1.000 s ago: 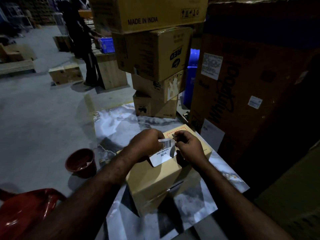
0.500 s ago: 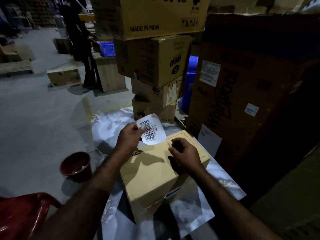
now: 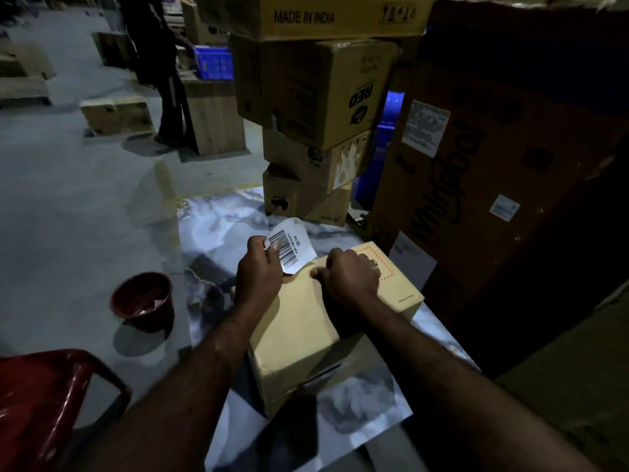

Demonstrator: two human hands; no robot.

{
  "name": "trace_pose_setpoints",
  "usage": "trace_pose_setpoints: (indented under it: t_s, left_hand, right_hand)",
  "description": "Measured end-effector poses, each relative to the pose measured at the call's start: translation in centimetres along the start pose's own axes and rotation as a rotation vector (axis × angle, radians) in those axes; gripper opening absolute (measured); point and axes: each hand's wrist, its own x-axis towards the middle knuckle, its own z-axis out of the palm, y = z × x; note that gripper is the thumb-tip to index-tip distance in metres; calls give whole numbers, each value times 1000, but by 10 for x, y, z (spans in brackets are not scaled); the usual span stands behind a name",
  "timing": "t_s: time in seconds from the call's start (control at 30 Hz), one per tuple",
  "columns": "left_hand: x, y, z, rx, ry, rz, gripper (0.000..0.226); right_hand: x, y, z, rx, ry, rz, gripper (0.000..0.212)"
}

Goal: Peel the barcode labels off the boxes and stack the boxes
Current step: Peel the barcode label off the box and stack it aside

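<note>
A tan cardboard box (image 3: pixel 306 332) with a red dashed outline on its top lies on a marble-patterned surface (image 3: pixel 357 400). My left hand (image 3: pixel 260 270) pinches a white barcode label (image 3: pixel 292 248), which curls up off the box's far edge; only its lower corner still touches the box. My right hand (image 3: pixel 350 275) rests in a fist on the box top, pressing it down. Behind the box rises a stack of brown boxes (image 3: pixel 313 97).
A huge dark carton (image 3: pixel 476 172) with labels stands close on the right. A red bucket (image 3: pixel 143 299) sits on the floor at left, a red plastic chair (image 3: pixel 44 396) at lower left. A person stands far back by a wooden block (image 3: pixel 214 117) and blue crate (image 3: pixel 212 63).
The left hand has pulled the barcode label up and away from the box top, toward the far left. The right hand let go of the label and settled on the box.
</note>
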Motion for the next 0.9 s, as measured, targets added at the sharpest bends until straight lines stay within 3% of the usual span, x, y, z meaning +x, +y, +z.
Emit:
trace_pose_setpoints:
  t_s: [0.23, 0.37, 0.67, 0.9]
  left_hand:
    - [1, 5, 2, 3, 95, -92, 28]
    - [3, 4, 2, 54, 59, -92, 28]
    - [4, 3, -4, 17, 13, -57, 28]
    - [4, 4, -4, -4, 13, -55, 29]
  right_hand:
    - [-57, 2, -17, -22, -77, -103, 30]
    - [-70, 6, -14, -56, -136, -149, 32]
    - [0, -26, 16, -11, 73, -27, 33]
    - [-84, -20, 7, -23, 3, -125, 31]
